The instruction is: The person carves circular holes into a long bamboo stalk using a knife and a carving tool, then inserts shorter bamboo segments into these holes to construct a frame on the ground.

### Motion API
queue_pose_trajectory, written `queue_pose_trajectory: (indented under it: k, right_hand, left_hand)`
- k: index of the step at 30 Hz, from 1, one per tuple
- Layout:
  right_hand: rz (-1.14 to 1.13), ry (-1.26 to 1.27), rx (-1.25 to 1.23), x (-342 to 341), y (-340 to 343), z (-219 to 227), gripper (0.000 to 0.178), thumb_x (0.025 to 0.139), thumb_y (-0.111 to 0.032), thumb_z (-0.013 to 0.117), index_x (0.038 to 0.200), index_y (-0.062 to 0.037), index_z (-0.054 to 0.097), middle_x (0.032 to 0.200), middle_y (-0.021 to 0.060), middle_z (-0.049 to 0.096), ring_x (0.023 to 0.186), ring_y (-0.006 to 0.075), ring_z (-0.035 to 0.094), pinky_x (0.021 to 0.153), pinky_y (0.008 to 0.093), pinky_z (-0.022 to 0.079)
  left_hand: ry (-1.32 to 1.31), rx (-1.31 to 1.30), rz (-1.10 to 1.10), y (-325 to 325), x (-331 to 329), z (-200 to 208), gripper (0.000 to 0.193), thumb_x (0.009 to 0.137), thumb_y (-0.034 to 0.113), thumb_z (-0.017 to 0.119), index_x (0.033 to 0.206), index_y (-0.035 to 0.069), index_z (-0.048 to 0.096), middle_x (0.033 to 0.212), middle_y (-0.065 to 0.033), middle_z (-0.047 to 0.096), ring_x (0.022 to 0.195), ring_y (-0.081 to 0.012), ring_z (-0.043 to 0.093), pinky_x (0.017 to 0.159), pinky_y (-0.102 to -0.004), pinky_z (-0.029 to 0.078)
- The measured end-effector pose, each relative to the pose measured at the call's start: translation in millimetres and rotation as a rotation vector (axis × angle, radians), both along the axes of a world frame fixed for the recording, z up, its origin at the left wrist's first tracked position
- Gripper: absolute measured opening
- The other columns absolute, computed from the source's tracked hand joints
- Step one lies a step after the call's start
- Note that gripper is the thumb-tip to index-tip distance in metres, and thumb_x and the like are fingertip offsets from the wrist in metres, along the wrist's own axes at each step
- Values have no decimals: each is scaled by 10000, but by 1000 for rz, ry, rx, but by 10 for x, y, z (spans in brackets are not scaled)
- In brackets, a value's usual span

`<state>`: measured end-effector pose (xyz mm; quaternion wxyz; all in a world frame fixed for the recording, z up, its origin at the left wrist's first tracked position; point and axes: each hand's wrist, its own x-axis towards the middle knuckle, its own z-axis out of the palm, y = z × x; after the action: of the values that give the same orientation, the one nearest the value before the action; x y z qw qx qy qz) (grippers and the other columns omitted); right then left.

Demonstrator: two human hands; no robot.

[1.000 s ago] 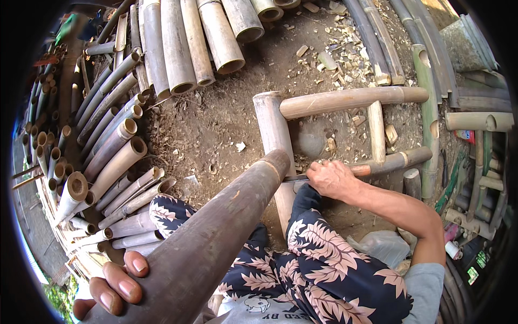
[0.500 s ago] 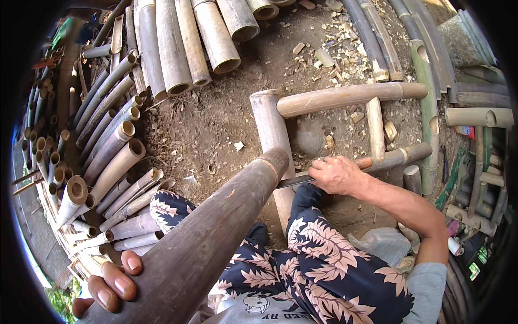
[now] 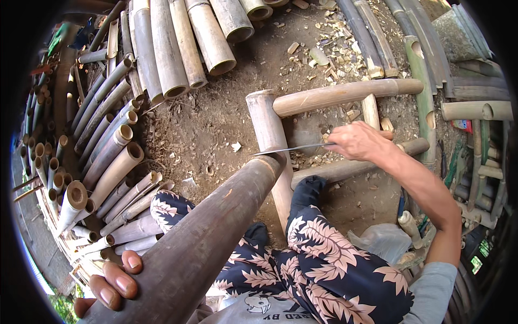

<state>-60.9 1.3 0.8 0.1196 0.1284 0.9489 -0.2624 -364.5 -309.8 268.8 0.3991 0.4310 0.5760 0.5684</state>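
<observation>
The dark bamboo pole [image 3: 199, 237] runs from your lap up to the upright post [image 3: 270, 146] of the bamboo frame [image 3: 345, 92] — stiff, round and likely heavy, so hold it low and from underneath. Your left hand [image 3: 110, 281] wraps its near end, fingers curled over. Your right hand [image 3: 359, 141] is closed around the knife [image 3: 294, 149] — blade resting at the pole's far tip.

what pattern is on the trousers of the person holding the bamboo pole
Dark navy trousers with a pale pinkish leaf print, clearest in the head view.
</observation>
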Motion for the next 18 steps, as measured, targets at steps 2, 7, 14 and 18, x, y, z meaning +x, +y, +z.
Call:
queue_pose_trajectory:
  k: [2, 7, 14, 18]
  right_hand:
    - [20, -62, 32, -110, -14, -126, 261, 885, -276, 676, 791, -36, 630, 803, 128, 672, 736, 338, 667, 645, 455, 542]
    - [-112, -357, 216, 770, 258, 75, 318, 899, -361, 655, 954, -48, 656, 867, 156, 685, 784, 333, 689, 737, 450, 557]
    - [-716, -32, 558, 1569, -196, -616, 896, 837, -291, 749, 1502, 45, 251, 1244, 245, 530, 1120, 381, 546, 948, 465, 462]
    - [-1200, 53, 325, 1337, -652, -912, 937, 826, -245, 761, 1526, 13, 194, 1275, 246, 487, 1156, 393, 504, 964, 496, 432]
  left_hand:
    - [82, 469, 72, 293, 250, -459, 866, 733, 322, 863, 1447, 173, 396, 1393, -127, 464, 1282, -281, 470, 1119, -493, 340]
    - [94, 480, 34, 142, 61, -536, 1045, 697, 382, 876, 1520, 211, 254, 1371, -126, 451, 1249, -326, 483, 1109, -582, 319]
    - [-1, 534, 279, 705, 168, -634, 1094, 691, 394, 822, 1528, 90, 185, 1285, -196, 463, 1174, -328, 515, 1067, -471, 403]
    - [-119, 477, 63, 1267, 347, -297, 964, 739, 454, 707, 1463, -3, 265, 1250, -205, 483, 1160, -310, 527, 1016, -428, 456]
